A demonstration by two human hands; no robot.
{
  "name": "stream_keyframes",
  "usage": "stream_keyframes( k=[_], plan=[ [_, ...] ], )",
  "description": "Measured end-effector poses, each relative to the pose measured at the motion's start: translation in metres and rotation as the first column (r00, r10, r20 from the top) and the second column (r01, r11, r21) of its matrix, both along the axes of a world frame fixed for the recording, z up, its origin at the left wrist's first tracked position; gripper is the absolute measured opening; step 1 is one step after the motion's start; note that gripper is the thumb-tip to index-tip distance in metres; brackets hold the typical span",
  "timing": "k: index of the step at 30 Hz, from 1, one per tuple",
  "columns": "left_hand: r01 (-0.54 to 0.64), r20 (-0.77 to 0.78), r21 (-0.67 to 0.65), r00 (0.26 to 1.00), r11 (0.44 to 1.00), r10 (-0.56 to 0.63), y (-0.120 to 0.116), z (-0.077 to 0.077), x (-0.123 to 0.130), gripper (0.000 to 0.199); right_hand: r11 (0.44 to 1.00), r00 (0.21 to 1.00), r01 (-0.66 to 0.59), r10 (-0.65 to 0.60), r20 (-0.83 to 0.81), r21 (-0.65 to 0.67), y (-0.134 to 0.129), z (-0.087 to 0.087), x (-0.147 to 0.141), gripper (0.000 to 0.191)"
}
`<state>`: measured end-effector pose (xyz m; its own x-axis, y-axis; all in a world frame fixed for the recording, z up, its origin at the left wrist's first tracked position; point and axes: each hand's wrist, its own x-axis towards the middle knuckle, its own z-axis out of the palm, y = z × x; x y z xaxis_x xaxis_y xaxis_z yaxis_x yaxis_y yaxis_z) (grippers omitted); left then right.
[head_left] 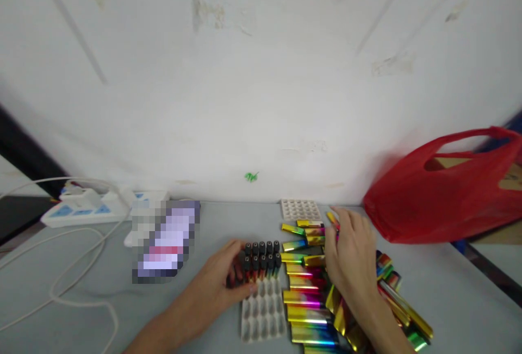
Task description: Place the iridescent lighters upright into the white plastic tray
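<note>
One pale, scuffed wall (261, 98) rises beyond the white tray (263, 313), the landmark for all places here. Under the tray and out to both sides spreads a grey tabletop (196, 327). Well to the right of the tray and farther back, a red plastic bag (428, 191) slumps near the wall, with cardboard (511, 177) showing behind it. Far to the left, a white power strip (87, 210) carries plugs and loops of white cable (61, 289). Just right of the tray lies a spread of shiny metallic-coloured pieces (305, 315) in gold, pink, green and blue, some overlapping.

The right hand (350, 248) is over that spread, fingers bent down at a small yellow-tipped piece (331, 217); whether they grip it, I cannot tell. The left hand (230, 275) curls around the tray's left edge and holds it, thumb on the near side of the filled rows.

Left of the tray and farther back lies a pixelated phone (171, 240). Behind the tray, near the wall, sits a smaller white holed tray (300, 210). In the tray's far end, ten black-topped pieces (263, 261) stand upright in two rows of five.
</note>
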<state>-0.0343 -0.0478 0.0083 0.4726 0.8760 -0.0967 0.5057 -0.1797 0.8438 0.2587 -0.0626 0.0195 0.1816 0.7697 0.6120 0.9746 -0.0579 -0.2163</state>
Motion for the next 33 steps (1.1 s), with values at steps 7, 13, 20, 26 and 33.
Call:
stream_keyframes(
  k=[7,13,20,26,33],
  plan=[
    [-0.005,0.076,-0.106,0.997,0.994,0.013,0.005,-0.007,-0.004,0.068,0.897,0.962,0.261,-0.212,0.170,-0.356,0.011,-0.015,0.022,0.053],
    [-0.007,0.118,-0.154,0.993,0.988,0.026,0.008,-0.006,-0.005,0.075,0.870,0.961,0.266,-0.206,0.184,-0.415,0.011,-0.017,0.022,0.049],
    [-0.001,0.151,-0.171,0.988,0.985,0.027,0.008,-0.007,-0.006,0.075,0.841,0.941,0.322,-0.231,0.249,-0.435,0.008,-0.007,0.025,0.038],
    [-0.007,0.114,-0.157,0.993,0.988,0.025,0.008,-0.004,-0.005,0.072,0.811,0.931,0.351,-0.250,0.264,-0.468,0.009,-0.009,0.035,0.039],
    [0.026,0.143,-0.209,0.990,0.978,0.004,0.008,-0.002,-0.006,0.070,0.782,0.919,0.395,-0.330,0.217,-0.483,0.010,-0.013,0.045,0.042]
  ],
)
